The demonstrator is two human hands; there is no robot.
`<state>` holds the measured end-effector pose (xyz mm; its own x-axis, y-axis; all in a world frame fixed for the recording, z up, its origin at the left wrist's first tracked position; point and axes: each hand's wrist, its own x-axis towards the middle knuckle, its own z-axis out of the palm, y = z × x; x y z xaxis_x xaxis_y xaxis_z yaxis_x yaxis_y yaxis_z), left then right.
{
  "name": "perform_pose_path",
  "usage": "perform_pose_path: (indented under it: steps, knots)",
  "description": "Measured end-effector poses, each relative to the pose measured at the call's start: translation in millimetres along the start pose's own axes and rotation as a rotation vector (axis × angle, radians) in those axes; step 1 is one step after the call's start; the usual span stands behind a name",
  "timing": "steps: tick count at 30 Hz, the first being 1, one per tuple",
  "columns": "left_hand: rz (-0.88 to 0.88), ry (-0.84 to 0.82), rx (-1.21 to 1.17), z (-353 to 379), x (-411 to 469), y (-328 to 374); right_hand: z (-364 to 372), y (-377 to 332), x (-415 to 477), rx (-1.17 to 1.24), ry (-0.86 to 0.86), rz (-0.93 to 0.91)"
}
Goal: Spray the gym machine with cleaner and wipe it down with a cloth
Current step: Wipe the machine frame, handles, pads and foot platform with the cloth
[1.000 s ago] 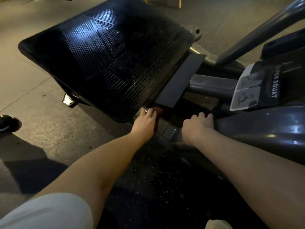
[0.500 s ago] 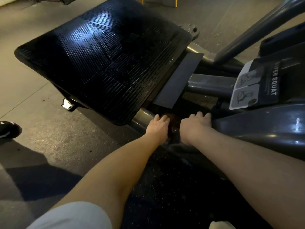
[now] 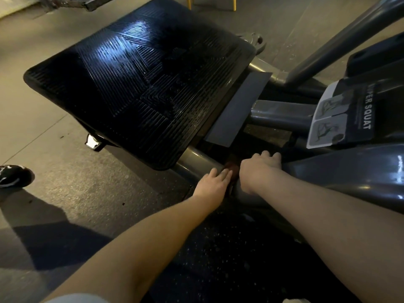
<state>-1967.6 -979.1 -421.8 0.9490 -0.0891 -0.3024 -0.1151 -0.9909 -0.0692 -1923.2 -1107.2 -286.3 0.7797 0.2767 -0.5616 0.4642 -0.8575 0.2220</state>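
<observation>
Left hand [image 3: 213, 182] slid down the bar [image 3: 196, 157]; now beside right hand [image 3: 258, 171].

A black shoe with white markings [image 3: 13, 176] stands at the left edge of the grey concrete floor [image 3: 43, 110], a dark shadow stretching below it. Two yellow legs [image 3: 189, 1] and a piece of metal equipment [image 3: 87, 3] sit along the top, while a speckled black mat [image 3: 218, 263] covers the foreground
</observation>
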Motion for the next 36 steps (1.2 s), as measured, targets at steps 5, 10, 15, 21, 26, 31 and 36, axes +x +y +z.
perform_pose_path:
  steps: [5,10,15,21,26,31,36]
  knots:
    - [-0.134,0.04,-0.009,-21,39,-4,3,-3,6,0.009,-0.007,0.023]
    - [-0.165,0.122,0.032,-16,12,-45,2,6,0,0.057,0.006,-0.011]
    - [-0.292,0.113,0.126,-33,16,-87,5,13,-5,0.074,0.023,-0.038]
    - [-0.042,0.005,-0.02,0,-3,-5,8,14,-3,0.062,0.033,-0.055]
    - [-0.061,-0.006,-0.071,29,-30,9,8,5,2,0.045,0.02,-0.006]
    - [-0.063,-0.011,-0.167,28,-52,3,6,2,4,0.029,0.023,-0.019]
    - [-0.146,0.036,-0.298,25,-29,5,8,1,7,0.048,0.041,-0.005]
